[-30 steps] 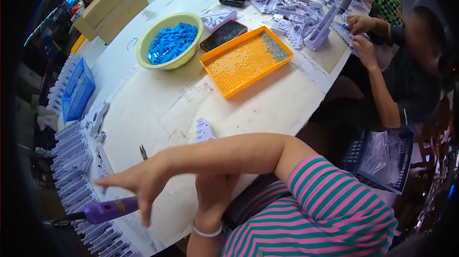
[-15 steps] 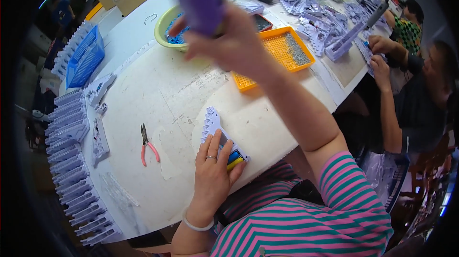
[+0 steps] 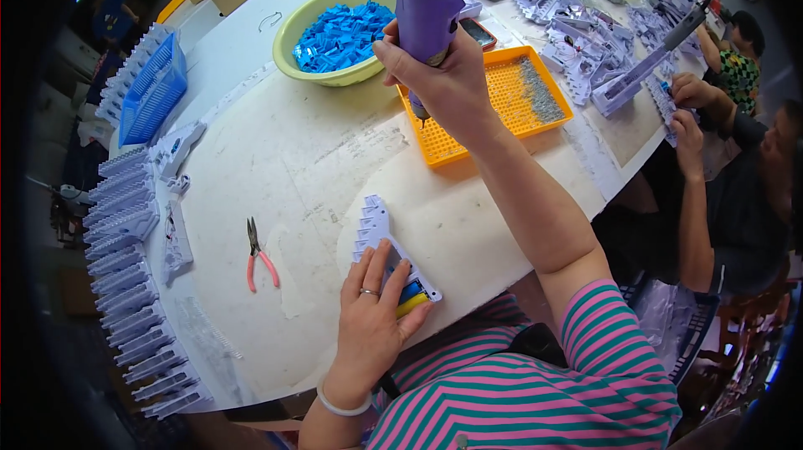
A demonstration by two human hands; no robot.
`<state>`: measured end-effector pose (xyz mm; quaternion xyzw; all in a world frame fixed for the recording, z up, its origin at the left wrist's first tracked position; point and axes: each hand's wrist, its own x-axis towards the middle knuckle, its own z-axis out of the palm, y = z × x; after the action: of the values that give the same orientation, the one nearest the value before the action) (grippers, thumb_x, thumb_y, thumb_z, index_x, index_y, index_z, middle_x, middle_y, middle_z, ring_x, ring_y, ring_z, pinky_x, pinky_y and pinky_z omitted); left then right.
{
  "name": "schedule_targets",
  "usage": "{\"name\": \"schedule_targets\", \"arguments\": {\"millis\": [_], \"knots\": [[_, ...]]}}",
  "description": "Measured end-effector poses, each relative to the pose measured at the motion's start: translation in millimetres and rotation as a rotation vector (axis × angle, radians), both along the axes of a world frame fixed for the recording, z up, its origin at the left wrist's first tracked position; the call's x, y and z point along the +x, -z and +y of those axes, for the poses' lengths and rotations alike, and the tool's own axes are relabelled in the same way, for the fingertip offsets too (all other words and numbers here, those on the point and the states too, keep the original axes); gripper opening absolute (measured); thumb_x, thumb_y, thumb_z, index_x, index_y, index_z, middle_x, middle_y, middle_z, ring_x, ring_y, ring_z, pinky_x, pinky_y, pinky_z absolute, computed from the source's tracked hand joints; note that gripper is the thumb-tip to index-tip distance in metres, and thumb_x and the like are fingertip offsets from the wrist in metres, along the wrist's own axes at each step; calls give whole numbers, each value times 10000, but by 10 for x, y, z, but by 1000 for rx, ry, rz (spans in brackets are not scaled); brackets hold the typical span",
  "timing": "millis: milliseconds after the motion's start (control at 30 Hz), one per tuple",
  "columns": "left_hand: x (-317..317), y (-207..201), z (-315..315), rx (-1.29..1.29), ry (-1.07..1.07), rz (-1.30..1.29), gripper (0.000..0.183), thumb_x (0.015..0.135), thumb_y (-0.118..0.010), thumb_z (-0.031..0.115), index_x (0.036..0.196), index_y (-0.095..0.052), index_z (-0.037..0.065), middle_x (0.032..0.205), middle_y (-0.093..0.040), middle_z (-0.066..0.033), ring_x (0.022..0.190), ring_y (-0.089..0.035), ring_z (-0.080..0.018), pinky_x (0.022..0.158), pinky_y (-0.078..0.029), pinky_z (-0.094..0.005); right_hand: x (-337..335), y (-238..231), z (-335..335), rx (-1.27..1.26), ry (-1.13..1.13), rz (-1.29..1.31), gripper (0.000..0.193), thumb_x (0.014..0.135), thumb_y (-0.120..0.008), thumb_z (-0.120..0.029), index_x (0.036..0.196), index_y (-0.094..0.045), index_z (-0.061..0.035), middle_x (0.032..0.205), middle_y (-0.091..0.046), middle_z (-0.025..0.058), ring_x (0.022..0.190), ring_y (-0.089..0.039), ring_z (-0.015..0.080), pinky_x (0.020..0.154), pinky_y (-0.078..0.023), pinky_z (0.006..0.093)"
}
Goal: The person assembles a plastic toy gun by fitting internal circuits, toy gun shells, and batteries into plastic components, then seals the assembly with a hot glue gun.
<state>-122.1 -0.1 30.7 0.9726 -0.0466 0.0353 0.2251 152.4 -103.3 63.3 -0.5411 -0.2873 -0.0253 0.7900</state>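
Note:
In my right hand [image 3: 447, 74] is a purple electric screwdriver [image 3: 427, 7], its body upright and the fingers wrapped round it. Its thin tip points down over the near left part of an orange perforated tray [image 3: 435, 149], where small grey metal pieces, probably screws, lie heaped on the right side. My left hand [image 3: 372, 312] rests across a lavender plastic housing [image 3: 374, 220] with a toothed edge, holding it against the table. Beside the thumb, a blue and a yellow cylinder [image 3: 411, 306] show inside the housing. The fingers hide its middle.
Pink-handled pliers [image 3: 254, 258] lie left of my left hand. A pale green bowl [image 3: 335, 78] holds blue pieces. Lavender housings [image 3: 134, 283] line the left edge, near a blue basket [image 3: 155, 99]. More parts [image 3: 585, 40] are piled far right, where another person's hands [image 3: 687, 115] work.
My right hand has brought the screwdriver from in front of the green bowl rightward to the orange tray, uncovering the blue pieces. My left hand stays on the housing.

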Motion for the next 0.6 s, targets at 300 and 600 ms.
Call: {"name": "schedule_targets", "arguments": {"millis": [300,600], "knots": [[-14,-17,-8,-11,-18,7,549,877,-771,365,1320,-636,70,1554,-469,-173,1387,-463,-416,1141,-396,-488,6,72,59,8,8,-9,247,917,-769,-101,1087,-603,-31,924,-665,29,778,-680,85,679,-595,242],[-12,2,-8,-26,-14,-35,555,831,-812,357,1266,-672,42,1521,-498,-190,1361,-482,-409,1114,-410,-492,-2,88,73,-13,18,-6,279,912,-778,-115,1106,-597,-26,986,-664,46,797,-691,102,704,-628,264]]}}
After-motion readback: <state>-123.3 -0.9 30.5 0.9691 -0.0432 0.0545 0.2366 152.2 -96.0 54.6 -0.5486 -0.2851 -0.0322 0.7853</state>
